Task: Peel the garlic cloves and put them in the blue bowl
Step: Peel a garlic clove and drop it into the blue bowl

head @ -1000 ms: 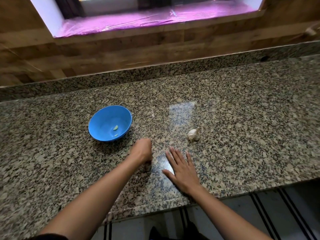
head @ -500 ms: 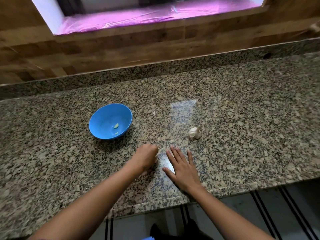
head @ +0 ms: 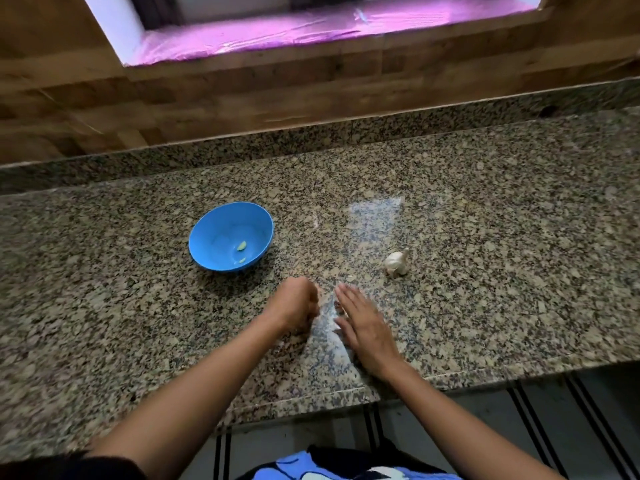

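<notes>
Fingers of left hand (head: 297, 304) curled into a loose fist, whether clamped on anything impossible to tell; fingers of right hand (head: 364, 326) straight and close together, palm down, low over the surface. Both blurred, just apart from each other.

Speckled granite counter (head: 485, 271) across the whole view, front edge near the body. Wooden wall (head: 242, 95) behind, window sill (head: 311, 32) glowing pink, cut off at the top. Blue bowl (head: 231, 236) left of the hands, well apart, with two small pale peeled cloves (head: 241, 245) inside. Garlic bulb (head: 397, 262) on the counter just beyond the right hand, not touching. Pale speck between the hands too blurred to name.
</notes>
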Available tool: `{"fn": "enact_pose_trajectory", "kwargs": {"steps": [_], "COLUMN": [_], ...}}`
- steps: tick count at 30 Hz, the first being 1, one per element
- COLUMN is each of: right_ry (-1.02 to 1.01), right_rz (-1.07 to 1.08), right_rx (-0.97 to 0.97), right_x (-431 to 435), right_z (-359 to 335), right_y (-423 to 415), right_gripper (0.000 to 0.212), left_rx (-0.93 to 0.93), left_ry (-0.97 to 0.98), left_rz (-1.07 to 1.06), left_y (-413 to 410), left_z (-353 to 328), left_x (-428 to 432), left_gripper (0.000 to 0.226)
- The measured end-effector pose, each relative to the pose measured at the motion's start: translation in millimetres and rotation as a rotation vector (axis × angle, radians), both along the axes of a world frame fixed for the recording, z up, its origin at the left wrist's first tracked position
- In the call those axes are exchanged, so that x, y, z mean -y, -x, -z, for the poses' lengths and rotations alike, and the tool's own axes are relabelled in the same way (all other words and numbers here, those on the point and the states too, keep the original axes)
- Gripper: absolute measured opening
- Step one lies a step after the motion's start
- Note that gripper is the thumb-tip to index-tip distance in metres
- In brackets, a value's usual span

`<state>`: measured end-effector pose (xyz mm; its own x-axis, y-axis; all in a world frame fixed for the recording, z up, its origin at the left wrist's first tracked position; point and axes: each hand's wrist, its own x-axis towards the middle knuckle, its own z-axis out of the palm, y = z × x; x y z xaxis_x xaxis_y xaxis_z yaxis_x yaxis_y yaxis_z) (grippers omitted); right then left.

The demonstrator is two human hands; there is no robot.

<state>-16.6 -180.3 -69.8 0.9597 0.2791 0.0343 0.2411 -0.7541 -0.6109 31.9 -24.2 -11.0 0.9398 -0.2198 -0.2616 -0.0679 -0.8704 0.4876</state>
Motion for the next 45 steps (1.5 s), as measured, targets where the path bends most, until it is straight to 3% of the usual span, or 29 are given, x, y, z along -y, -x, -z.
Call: {"fn": "enact_pose_trajectory", "kwargs": {"steps": [2, 4, 12, 14, 19, 22, 25, 29, 32, 34, 36, 38, 40, 42, 45], "right_ry": [-0.265, -0.439, -0.691, -0.701, -0.662, -0.672, -0.485, -0.174, -0.027, 0.083, 0.112, -0.153, -0.564, -0.825, -1.049], "right_rz": [0.068, 0.110, -0.061, -0.062, -0.191, -0.108, -0.011, -0.100, -0.154, -0.204, -0.212, -0.102, 0.014, 0.063, 0.094], "right_rx": [-0.144, -0.296, -0.644, -0.645, -0.737, -0.681, -0.433, -0.150, -0.120, -0.096, -0.131, -0.367, -0.659, -0.917, -1.169], "right_x": [-8.7, -12.0, -0.8, 3.3, 8.0, 4.2, 0.4, -0.7, 2.4, 3.2, 3.0, 3.2, 5.6, 6.5, 5.3], "right_z": [-15.5, -23.9, -52.2, -53.0, -69.6, -66.8, -58.3, -56.3, -62.4, -70.5, -77.2, -77.4, -77.8, -74.8, -72.6], "right_y": [-10.8, -23.4, -37.3, -40.3, -45.6, -44.8, -45.0, -41.9, -44.7, -47.4, -48.5, -49.1, -49.1, -48.3, -47.4], "right_gripper": [0.036, 0.021, 0.016, 0.020, 0.016, 0.020, 0.021, 0.013, 0.018, 0.021, 0.022, 0.024, 0.024, 0.020, 0.018], "left_rx": [-0.145, -0.146, 0.000, 0.049, 0.382, 0.419, 0.240, -0.183, -0.460, -0.757, -0.845, -0.528, -0.011, 0.395, 0.639], "left_ry": [0.393, 0.566, 0.647, 0.569, 0.078, -0.033, 0.003, 0.341, 0.588, 0.895, 1.017, 0.839, 0.539, 0.364, 0.249], "left_rz": [-0.230, -0.270, -0.259, -0.158, 0.382, 0.476, 0.274, -0.034, -0.207, -0.379, -0.463, -0.343, -0.104, 0.094, 0.303], "left_y": [-0.2, 4.1, 10.5, 9.7, 5.8, 2.0, 1.7, 8.8, 6.7, 4.5, 6.8, 13.6, 19.2, 16.0, 1.2], "left_z": [-2.5, -2.7, -5.3, -7.6, -7.6, -12.3, -12.1, -12.2, -18.3, -19.0, -15.3, -8.5, 1.2, 12.3, 27.6], "left_x": [-12.5, -17.7, -16.9, -18.9, -26.6, -21.4, -11.4, -5.4, -4.7, -7.4, -8.2, -4.6, -2.2, -8.6, -24.4], "left_gripper": [0.004, 0.013, 0.010, 0.010, 0.035, 0.024, 0.025, 0.028, 0.027, 0.026, 0.025, 0.024, 0.025, 0.024, 0.017]}}
